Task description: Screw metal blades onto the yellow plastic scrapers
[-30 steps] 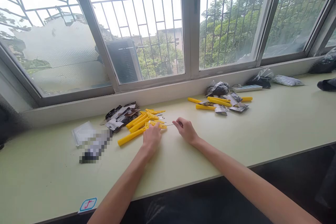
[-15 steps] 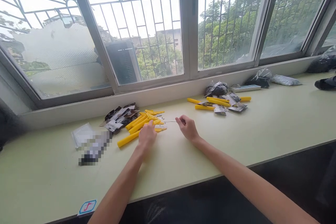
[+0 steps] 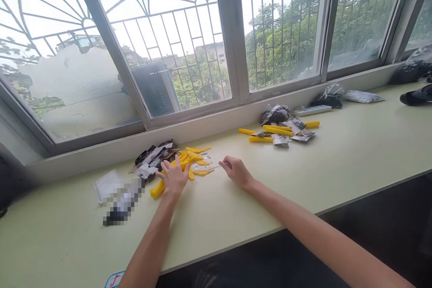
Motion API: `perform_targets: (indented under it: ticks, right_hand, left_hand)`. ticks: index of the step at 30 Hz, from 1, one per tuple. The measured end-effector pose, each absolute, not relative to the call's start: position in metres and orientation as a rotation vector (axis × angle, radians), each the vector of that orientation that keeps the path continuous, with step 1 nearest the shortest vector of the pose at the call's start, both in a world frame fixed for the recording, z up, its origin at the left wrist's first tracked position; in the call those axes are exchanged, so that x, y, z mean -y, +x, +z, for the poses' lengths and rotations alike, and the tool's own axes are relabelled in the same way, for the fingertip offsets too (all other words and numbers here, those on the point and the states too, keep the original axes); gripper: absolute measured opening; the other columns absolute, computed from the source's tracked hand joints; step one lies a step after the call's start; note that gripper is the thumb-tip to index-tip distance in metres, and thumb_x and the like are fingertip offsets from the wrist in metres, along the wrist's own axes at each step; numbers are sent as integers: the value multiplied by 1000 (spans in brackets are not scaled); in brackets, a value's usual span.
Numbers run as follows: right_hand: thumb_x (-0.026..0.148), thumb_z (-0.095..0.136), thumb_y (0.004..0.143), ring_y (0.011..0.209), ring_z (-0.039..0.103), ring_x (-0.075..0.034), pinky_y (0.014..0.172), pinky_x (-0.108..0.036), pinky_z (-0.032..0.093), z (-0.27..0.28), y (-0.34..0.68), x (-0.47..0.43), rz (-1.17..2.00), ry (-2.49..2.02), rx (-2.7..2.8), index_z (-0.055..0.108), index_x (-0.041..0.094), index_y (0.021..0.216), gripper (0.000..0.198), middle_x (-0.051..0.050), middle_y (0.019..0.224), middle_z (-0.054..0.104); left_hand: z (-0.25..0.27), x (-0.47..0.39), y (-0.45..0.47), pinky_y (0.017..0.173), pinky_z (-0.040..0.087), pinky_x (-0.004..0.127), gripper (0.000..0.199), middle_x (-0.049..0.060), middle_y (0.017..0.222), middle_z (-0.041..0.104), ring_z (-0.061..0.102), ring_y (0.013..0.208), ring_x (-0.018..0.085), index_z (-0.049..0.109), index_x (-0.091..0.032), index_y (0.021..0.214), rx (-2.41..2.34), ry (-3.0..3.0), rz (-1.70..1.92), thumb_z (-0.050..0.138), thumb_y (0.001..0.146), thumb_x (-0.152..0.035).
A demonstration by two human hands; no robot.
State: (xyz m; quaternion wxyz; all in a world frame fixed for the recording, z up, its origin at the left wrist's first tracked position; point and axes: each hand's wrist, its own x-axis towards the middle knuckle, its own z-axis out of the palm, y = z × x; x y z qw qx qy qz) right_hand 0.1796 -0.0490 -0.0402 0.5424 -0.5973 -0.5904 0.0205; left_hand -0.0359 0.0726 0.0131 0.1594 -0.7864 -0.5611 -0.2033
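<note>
My left hand (image 3: 173, 177) lies with its fingers spread over a pile of yellow plastic pieces (image 3: 194, 156), some tube-like and some flat and pointed. It touches the yellow tubes (image 3: 156, 190) beneath it and does not close around any of them. To the right, my right hand (image 3: 238, 172) is closed in a pinch on a thin metal rod (image 3: 216, 166) that points left toward the pile. Whatever part of the rod sits inside the fist is hidden. Several tiny metal bits (image 3: 207, 156) lie on the table by the pile's right side.
Dark printed packets (image 3: 153, 159) lie behind the pile, a clear plastic bag (image 3: 108, 184) at its left. Farther right are more yellow tubes (image 3: 278, 131), bagged black items (image 3: 275, 114) and a white strip (image 3: 312, 110). The window sill bounds the table's back.
My left hand has moved left and spread its fingers flat over the yellow tubes. My right hand keeps the rod, now slightly lower in view. The view has shifted a little.
</note>
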Motion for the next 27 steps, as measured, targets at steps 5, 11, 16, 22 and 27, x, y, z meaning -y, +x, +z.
perform_targets:
  ticks: [5,11,16,22,27]
  right_hand:
    - [42,51,98,58,43,-14,60,-28,36,-41,180,49,44,-1423,1399,50,21,73,32,2,64,53]
    - [42,52,97,57,43,-14,60,-27,35,-40,180,49,51,-1444,1395,48,22,70,34,2,63,54]
    - [41,52,97,58,43,-14,60,-28,35,-38,179,52,62,-1449,1401,48,22,70,34,2,64,54]
    - [43,51,97,58,42,-14,60,-28,35,-36,179,54,63,-1445,1401,47,22,71,34,2,63,51]
    - [45,51,98,58,42,-14,60,-28,35,-36,180,53,46,-1427,1400,49,22,73,34,2,63,51]
  left_hand:
    - [2,-64,-22,118,15,66,49,11,153,49,42,141,30,54,-31,144,1023,-2875,-494,52,98,-47]
    - [-3,-70,-17,121,3,66,27,7,140,61,57,127,26,74,-30,113,934,-3077,-489,53,98,-37]
    - [-2,-68,-16,122,6,65,22,5,125,69,60,121,24,74,-28,102,938,-3090,-561,54,97,-35]
    - [-4,-68,-14,123,15,56,33,5,109,76,68,104,21,72,-23,103,886,-3034,-581,40,103,-28]
    - [-1,-68,-16,100,48,39,31,7,109,76,69,103,22,65,-22,124,1000,-3060,-633,48,101,-33]
